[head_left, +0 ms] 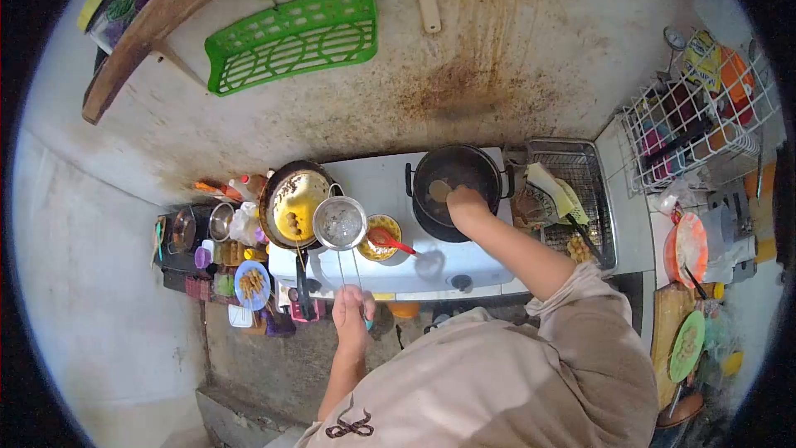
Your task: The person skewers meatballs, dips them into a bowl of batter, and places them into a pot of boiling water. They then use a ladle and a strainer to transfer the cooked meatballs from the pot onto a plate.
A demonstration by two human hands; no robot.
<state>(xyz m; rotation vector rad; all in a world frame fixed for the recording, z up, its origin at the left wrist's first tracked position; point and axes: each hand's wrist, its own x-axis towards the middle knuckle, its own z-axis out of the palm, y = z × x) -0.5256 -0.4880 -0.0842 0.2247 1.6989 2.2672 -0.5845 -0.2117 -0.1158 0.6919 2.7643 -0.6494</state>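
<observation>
My left hand (352, 311) is closed around the wire handle of a metal strainer (340, 223). The strainer is held over the stove, between the frying pan and a small bowl. My right hand (467, 205) reaches over the black two-handled pot (454, 166), its fingers closed. Beside those fingers is a round tan thing (439, 191) whose kind I cannot make out. The frying pan (274, 199) holds yellow oil and a skewer with small brown pieces (293, 222). A red spoon (388, 239) rests in the small yellow bowl (371, 250).
White stove (381, 170) under the pans. At left, a blue plate of skewers (251, 284) stands among jars. Right of the pot is a wire basket (599, 199); farther right, a white wire rack (663, 129) and green plate (686, 346). A green shelf (290, 41) hangs above.
</observation>
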